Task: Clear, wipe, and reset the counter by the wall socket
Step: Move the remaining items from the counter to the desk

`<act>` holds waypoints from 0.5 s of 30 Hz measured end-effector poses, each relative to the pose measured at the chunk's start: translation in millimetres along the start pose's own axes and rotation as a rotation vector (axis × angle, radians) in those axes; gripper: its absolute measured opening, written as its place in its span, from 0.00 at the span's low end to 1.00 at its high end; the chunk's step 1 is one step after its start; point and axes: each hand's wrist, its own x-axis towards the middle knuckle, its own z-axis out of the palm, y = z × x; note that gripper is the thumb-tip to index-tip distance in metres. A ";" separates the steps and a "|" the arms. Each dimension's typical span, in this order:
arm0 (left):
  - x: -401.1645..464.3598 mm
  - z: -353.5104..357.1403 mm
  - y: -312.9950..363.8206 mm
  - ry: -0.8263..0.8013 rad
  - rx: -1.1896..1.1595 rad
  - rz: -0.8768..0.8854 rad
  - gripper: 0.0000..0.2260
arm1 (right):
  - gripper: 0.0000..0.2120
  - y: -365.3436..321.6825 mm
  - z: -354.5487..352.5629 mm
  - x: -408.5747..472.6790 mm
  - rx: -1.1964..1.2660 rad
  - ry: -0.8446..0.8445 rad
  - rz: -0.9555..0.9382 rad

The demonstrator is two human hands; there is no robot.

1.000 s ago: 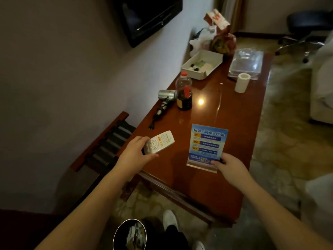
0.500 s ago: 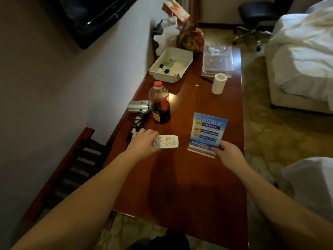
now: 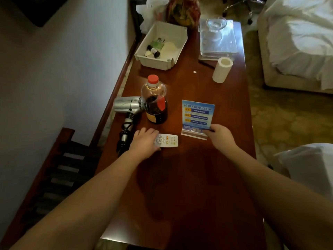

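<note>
While hands grip items, glossy wooden counter (image 3: 180, 186), white wall (image 3: 63, 69), bed (image 3: 297, 42)

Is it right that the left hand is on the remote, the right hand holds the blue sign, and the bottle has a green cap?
Not quite: the bottle has a red cap, as the head view shows. The rest stands: the left hand is on the remote, and the right hand holds the blue sign.

The counter (image 3: 189, 177) is glossy red-brown. The remote (image 3: 167, 140) is white with orange buttons, the sign (image 3: 197, 113) blue with yellow markers. The bottle (image 3: 155, 105) has a red cap, the dryer (image 3: 128, 105) is silver.
</note>
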 end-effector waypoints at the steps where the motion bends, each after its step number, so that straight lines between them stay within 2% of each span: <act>1: 3.2 1.7 -1.2 0.012 -0.006 0.000 0.29 | 0.12 -3.4 3.7 5.8 -0.006 0.005 -0.008; 15: 23.0 14.6 -11.8 0.035 -0.050 -0.073 0.31 | 0.13 -23.8 32.2 54.4 -0.048 -0.009 0.013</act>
